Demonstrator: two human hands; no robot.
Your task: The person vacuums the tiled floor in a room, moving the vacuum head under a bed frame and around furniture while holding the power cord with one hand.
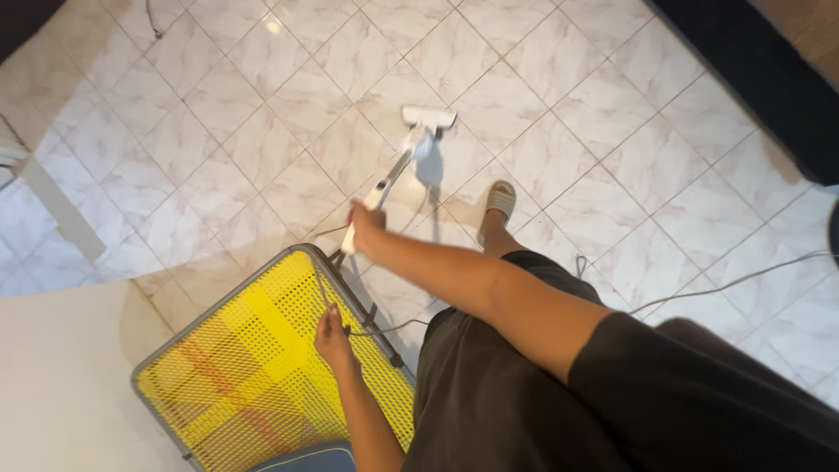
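Note:
My right hand (365, 220) grips the handle of a white stick vacuum cleaner (418, 149), whose floor head (428, 116) rests on the pale marble floor tiles ahead of me. My left hand (333, 336) is lower down, over the edge of a yellow woven chair seat (253, 367), and pinches the vacuum's thin dark cord (376, 330). One foot in a beige sandal (496, 203) stands just right of the vacuum.
The chair's grey metal frame (293, 262) is close on my left. A white surface (61, 376) fills the lower left corner. A pale cable (734, 281) trails over the tiles at right. A dark rug or furniture edge (769, 79) runs along the upper right.

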